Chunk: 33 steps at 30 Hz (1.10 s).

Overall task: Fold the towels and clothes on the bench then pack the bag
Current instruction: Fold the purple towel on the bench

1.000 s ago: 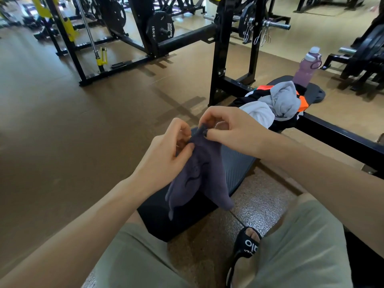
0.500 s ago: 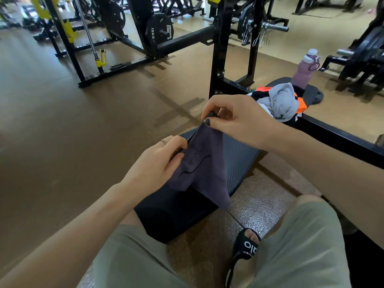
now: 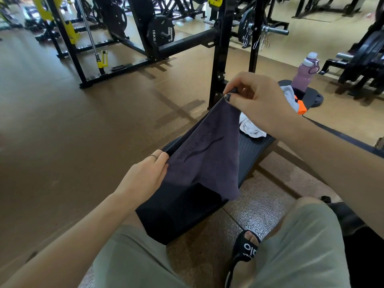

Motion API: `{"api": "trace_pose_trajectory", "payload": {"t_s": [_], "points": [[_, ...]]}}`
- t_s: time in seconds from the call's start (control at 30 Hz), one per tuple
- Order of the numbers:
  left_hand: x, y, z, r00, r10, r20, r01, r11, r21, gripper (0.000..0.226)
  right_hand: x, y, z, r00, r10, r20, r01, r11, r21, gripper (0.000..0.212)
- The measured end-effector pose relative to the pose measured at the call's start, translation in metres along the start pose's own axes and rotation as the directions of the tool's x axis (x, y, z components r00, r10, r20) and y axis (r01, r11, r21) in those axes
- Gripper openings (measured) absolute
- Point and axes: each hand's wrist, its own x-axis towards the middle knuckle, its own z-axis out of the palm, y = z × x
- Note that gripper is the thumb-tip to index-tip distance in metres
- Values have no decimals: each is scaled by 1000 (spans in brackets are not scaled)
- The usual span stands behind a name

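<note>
**Purple towel stretched out over the gym bench**

Brown gym flooring runs back to black racks and a 15 kg weight plate (image 3: pixel 161 32) on its peg. Nearer, a black padded bench (image 3: pixel 252 147) runs away from the seated person. Above it the purple towel (image 3: pixel 204 151) hangs spread between two hands. The right hand (image 3: pixel 260 100) pinches the far upper corner between thumb and forefinger, its other fingers curled. The left hand (image 3: pixel 145 175) grips the near edge, thumb on top of the cloth and fingers tucked beneath. The towel's lower corner droops to the bench's side. Further along the bench lies a white cloth (image 3: pixel 250 126), then a heap of grey and orange clothes (image 3: pixel 293 98), and a lilac water bottle (image 3: pixel 304 72) stands upright at the far end.
</note>
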Motion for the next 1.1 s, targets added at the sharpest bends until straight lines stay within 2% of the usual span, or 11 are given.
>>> {"api": "trace_pose_trajectory", "payload": {"t_s": [0.1,0.23,0.37,0.5,0.8,1.0,1.1], "points": [[0,-9,-9,999,22,-26,-22,1000,-10,20,1,16,-7,998,59,-37,-61,996,-60,10],[8,-24,-33,989,43,-144,-49,998,-44,25,-3,41,-14,987,159,-28,-161,984,-75,9],[22,-34,-61,977,23,-210,-56,986,-154,12,-7,52,-19,976,211,-47,-215,970,-117,9],[31,-35,-81,975,-58,-214,9,975,-224,13,-4,58,-20,962,273,-23,-273,953,-132,11],[32,-31,-89,956,-156,-247,72,945,-318,6,-7,64,-18,927,372,55,-375,925,58,11],[29,-35,-86,956,-188,-226,108,940,-323,12,-14,66,-18,909,401,111,-409,910,72,13],[31,-36,-88,952,-193,-237,114,944,-309,17,-16,69,-19,912,391,127,-397,918,25,13]]}}
